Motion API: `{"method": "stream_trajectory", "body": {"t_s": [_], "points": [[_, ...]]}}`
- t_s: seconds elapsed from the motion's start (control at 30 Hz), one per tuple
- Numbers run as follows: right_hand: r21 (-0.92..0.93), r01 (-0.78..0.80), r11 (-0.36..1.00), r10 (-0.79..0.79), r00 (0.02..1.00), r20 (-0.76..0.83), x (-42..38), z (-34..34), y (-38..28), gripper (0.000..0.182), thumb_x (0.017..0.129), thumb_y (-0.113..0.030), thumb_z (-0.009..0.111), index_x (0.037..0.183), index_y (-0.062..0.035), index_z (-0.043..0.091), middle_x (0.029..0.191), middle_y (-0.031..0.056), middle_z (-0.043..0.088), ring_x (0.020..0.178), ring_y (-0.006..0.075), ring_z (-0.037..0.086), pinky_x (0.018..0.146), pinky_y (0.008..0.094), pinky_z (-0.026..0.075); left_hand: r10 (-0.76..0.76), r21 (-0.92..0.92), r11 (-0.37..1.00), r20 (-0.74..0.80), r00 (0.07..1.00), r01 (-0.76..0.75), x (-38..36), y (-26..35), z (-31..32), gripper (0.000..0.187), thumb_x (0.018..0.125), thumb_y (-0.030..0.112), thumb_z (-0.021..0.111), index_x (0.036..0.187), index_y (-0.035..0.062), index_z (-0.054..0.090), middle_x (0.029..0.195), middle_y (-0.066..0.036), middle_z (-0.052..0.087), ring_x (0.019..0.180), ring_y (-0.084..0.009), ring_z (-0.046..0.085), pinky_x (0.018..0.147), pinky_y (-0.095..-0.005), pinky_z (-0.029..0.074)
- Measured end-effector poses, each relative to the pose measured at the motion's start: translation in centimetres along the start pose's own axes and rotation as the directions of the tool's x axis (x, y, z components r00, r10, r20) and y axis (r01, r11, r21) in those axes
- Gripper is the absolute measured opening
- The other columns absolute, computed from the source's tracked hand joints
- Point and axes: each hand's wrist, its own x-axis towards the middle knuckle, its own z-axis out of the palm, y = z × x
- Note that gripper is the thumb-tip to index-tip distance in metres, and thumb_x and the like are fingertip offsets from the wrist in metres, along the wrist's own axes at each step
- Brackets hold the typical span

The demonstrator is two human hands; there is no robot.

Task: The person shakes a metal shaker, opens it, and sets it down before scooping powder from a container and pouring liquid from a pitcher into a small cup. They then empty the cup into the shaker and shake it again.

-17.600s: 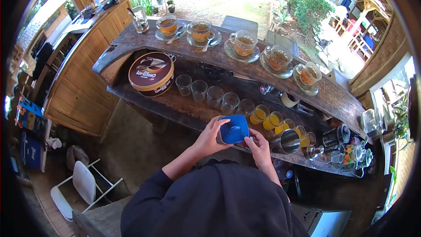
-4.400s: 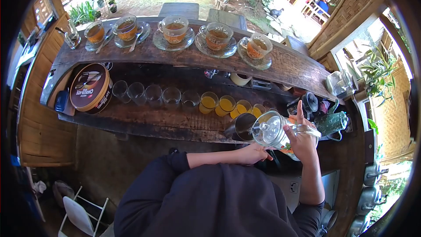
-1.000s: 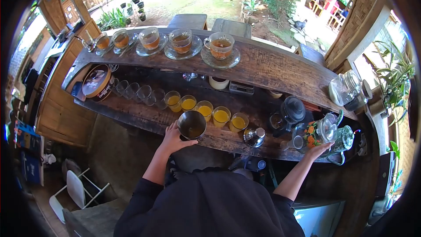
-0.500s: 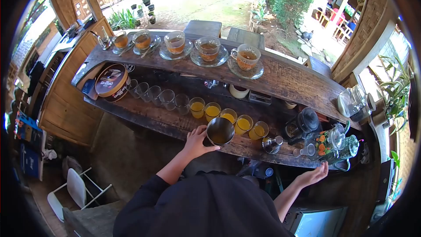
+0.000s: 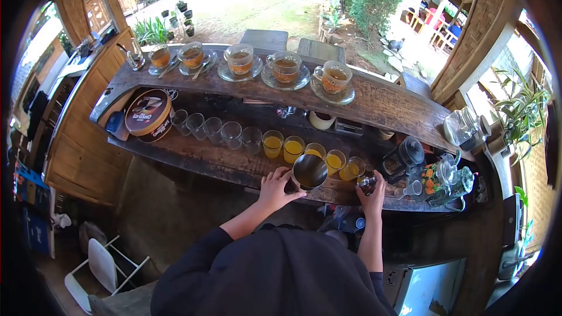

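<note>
My left hand point(image 5: 274, 191) is closed round the side of a metal shaker cup point(image 5: 310, 171), whose open mouth faces up towards me; its inside looks dark. At the counter's front edge my right hand point(image 5: 374, 196) has its fingers wrapped round a small shiny metal shaker top point(image 5: 366, 184). Behind the cup, several glasses of orange drink point(image 5: 294, 149) stand in a row on the lower counter point(image 5: 234, 167). The cup partly covers one of them. The rightmost glass of orange drink point(image 5: 352, 168) is just behind my right hand.
Several empty glasses point(image 5: 232, 134) and a round ice-cream tub point(image 5: 148, 114) stand at left. Cups of tea point(image 5: 285, 69) on saucers line the upper shelf point(image 5: 386, 102). At right are a French press point(image 5: 404, 158), a flowered glass pitcher point(image 5: 432, 180) and a glass jar point(image 5: 459, 127).
My right hand has moved left from beside the pitcher and taken hold of the shaker top. My left hand still holds the shaker cup, now slightly farther right in view.
</note>
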Motion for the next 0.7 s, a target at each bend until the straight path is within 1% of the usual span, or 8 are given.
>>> {"method": "stream_trajectory", "body": {"t_s": [0.13,0.2,0.23,0.27,0.37,0.47,0.57,0.7], "points": [[-0.049,-0.015,0.999,0.009,0.993,-0.119,-0.3,-0.4,-1.3,0.072,0.066,-0.002,0.075,0.128,-0.0079,0.038,0.127,0.0213,0.041,0.112,0.0355,0.049,0.095,0.0419,0.041,0.016,-0.003,1.0,-0.009,1.0,-0.016,-0.2,-0.1,-0.1,0.066,0.065,0.056,0.072,0.116,0.0147,0.057,0.122,-0.008,0.049,0.11,-0.0316,0.048,0.089,-0.048,0.035],[0.412,-0.072,0.908,0.22,0.919,-0.326,-1.1,-0.5,-2.9,0.076,0.068,0.004,0.071,0.132,-0.0097,0.031,0.13,0.0187,0.039,0.108,0.0283,0.053,0.087,0.035,0.049,0.039,0.009,0.999,-0.026,0.999,-0.039,-0.4,-0.7,0.4,0.069,0.065,0.057,0.071,0.117,0.0134,0.057,0.121,-0.007,0.049,0.108,-0.031,0.049,0.087,-0.0472,0.036],[0.605,0.061,0.794,0.256,0.869,-0.424,-1.8,-0.1,-4.0,0.083,0.07,0.008,0.067,0.135,-0.0123,0.02,0.134,0.0182,0.036,0.107,0.0243,0.054,0.082,0.0296,0.052,0.065,0.017,0.998,-0.038,0.997,-0.064,-0.2,-0.9,0.3,0.071,0.065,0.059,0.07,0.117,0.0121,0.057,0.12,-0.007,0.05,0.106,-0.0305,0.05,0.085,-0.0465,0.037],[0.636,0.133,0.76,0.202,0.882,-0.425,-2.1,0.1,-4.9,0.088,0.069,0.007,0.067,0.136,-0.0141,0.013,0.134,0.021,0.035,0.109,0.0272,0.053,0.085,0.0334,0.051,0.068,0.017,0.998,-0.04,0.997,-0.068,0.0,-1.0,0.4,0.071,0.065,0.059,0.07,0.117,0.0121,0.057,0.12,-0.007,0.05,0.106,-0.0305,0.05,0.085,-0.0465,0.037],[0.642,0.272,0.717,-0.11,0.954,-0.28,-2.1,1.1,-10.3,0.09,0.067,-0.001,0.073,0.133,-0.0158,0.014,0.133,0.0228,0.036,0.113,0.0294,0.051,0.088,0.0379,0.049,0.059,0.031,0.998,0.002,0.998,-0.059,-0.3,-1.1,0.4,0.073,0.066,0.06,0.069,0.12,0.0122,0.056,0.121,-0.007,0.049,0.108,-0.0305,0.049,0.086,-0.0464,0.036],[0.567,0.413,0.713,-0.443,0.892,-0.093,-1.0,2.3,-14.1,0.085,0.066,-0.006,0.075,0.13,-0.0156,0.02,0.131,0.0246,0.039,0.116,0.0325,0.049,0.088,0.0417,0.048,0.056,0.004,0.998,0.003,0.998,-0.056,-0.2,-1.0,0.3,0.074,0.067,0.06,0.067,0.122,0.0125,0.055,0.123,-0.007,0.048,0.111,-0.0308,0.047,0.088,-0.0469,0.035],[0.472,0.472,0.745,-0.543,0.839,0.018,0.9,2.7,-16.7,0.079,0.064,-0.008,0.078,0.126,-0.0123,0.03,0.13,0.0248,0.041,0.117,0.0348,0.048,0.089,0.0417,0.047,0.047,0.002,0.999,0.023,0.999,-0.047,-0.2,-0.9,-0.2,0.074,0.068,0.061,0.066,0.122,0.012,0.055,0.125,-0.008,0.047,0.112,-0.0311,0.046,0.089,-0.0475,0.034],[0.346,0.406,0.846,-0.479,0.863,0.161,1.6,2.9,-18.2,0.072,0.061,-0.011,0.082,0.12,-0.0069,0.041,0.129,0.0192,0.046,0.118,0.0347,0.047,0.091,0.0403,0.047,0.038,-0.001,0.999,0.025,0.999,-0.038,-0.2,-0.9,-0.2,0.073,0.069,0.06,0.065,0.122,0.011,0.055,0.124,-0.008,0.047,0.112,-0.0312,0.046,0.089,-0.0477,0.034]]}}
